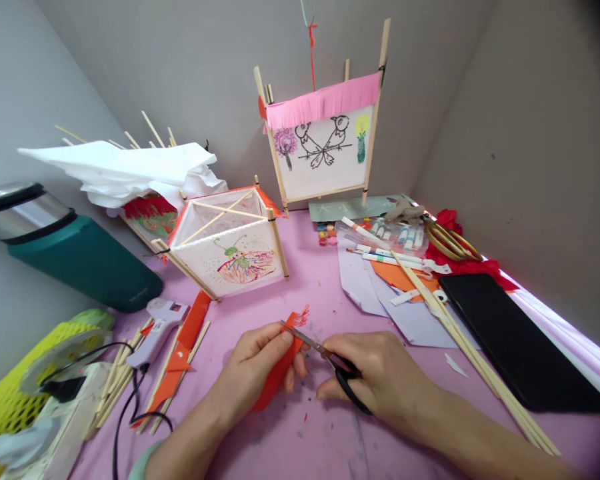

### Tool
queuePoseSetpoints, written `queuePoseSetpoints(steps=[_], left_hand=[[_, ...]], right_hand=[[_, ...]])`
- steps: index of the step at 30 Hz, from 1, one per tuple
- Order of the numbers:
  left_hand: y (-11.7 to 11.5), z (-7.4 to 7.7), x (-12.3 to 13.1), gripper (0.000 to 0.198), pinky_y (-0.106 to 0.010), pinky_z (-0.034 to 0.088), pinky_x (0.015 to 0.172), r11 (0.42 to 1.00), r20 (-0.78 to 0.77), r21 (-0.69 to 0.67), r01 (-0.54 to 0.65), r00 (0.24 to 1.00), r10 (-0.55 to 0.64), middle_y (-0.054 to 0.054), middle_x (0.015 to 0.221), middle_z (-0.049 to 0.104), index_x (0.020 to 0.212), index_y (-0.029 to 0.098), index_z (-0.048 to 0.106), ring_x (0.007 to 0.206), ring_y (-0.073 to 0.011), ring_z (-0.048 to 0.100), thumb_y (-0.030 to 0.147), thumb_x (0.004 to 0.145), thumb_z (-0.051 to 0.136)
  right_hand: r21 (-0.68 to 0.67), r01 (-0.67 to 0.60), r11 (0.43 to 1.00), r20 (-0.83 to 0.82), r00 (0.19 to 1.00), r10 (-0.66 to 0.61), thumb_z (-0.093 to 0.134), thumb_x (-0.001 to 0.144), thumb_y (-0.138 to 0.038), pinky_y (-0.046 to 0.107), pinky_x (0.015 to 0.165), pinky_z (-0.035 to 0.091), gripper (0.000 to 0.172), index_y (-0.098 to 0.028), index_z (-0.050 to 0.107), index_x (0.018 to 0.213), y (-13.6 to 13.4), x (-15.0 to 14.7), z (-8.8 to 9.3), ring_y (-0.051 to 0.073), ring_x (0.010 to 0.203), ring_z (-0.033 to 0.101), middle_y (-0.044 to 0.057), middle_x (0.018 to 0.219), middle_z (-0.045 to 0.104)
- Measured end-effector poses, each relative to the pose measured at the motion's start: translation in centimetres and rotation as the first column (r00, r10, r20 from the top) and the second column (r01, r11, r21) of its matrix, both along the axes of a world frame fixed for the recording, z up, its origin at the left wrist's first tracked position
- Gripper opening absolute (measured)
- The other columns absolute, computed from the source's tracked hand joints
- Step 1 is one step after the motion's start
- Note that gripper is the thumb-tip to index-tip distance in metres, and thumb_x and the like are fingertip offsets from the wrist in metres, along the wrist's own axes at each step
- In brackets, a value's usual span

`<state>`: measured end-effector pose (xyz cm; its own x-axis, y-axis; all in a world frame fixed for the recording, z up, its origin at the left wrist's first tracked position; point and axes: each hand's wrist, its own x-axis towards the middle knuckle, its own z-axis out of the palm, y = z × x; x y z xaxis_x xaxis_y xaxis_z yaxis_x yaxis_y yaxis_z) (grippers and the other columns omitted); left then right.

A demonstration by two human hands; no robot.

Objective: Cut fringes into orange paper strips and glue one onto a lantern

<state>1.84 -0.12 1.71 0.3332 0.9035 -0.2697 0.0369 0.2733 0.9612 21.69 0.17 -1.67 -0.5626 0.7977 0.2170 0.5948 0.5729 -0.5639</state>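
Pink table (320, 293): two lanterns, one scissors (325, 357).

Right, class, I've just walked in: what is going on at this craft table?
A person's left hand holds a folded strip of red-orange paper, while the right hand works black-handled scissors into its top edge, where a fringe is already cut. A paper lantern lies on the pink table behind, with a glue gun to the left.

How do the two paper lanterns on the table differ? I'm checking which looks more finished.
The back lantern stands upright, with a pink fringe and a bird drawing. The near lantern lies tipped over, edged in orange, with a colourful insect-like drawing. Both have wooden stick frames and white paper panels.
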Motion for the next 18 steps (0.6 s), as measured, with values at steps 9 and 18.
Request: queuePoseSetpoints(steps=[9, 18], left_hand=[[0.1, -0.8, -0.2, 0.032, -0.02, 0.036, 0.044, 0.998, 0.05, -0.044, 0.034, 0.998, -0.032, -0.004, 0.06, 0.066, 0.079, 0.013, 0.061, 0.043, -0.0097, 0.053, 0.044, 0.079, 0.059], [0.0, -1.5, -0.5, 0.029, -0.02, 0.037, 0.045, 0.992, 0.093, -0.083, 0.091, 0.992, -0.084, -0.004, 0.06, 0.066, 0.079, 0.013, 0.063, 0.043, -0.0096, 0.054, 0.042, 0.081, 0.058]], right_hand=[[-0.027, -0.008, 1.0, -0.04, 0.999, 0.007, 0.069, 0.074, -0.053, 0.022, 0.053, 0.026, 0.035, -0.019, 0.062, 0.081, -0.1, 0.0, 0.2, 0.01, 0.054, 0.045, -0.003, 0.063, 0.056], [-0.016, -0.029, 0.999, -0.093, 0.995, 0.028, 0.063, 0.079, -0.054, 0.022, 0.053, 0.025, 0.036, -0.019, 0.057, 0.078, -0.3, -0.3, 0.1, 0.01, 0.054, 0.045, -0.003, 0.063, 0.055]])
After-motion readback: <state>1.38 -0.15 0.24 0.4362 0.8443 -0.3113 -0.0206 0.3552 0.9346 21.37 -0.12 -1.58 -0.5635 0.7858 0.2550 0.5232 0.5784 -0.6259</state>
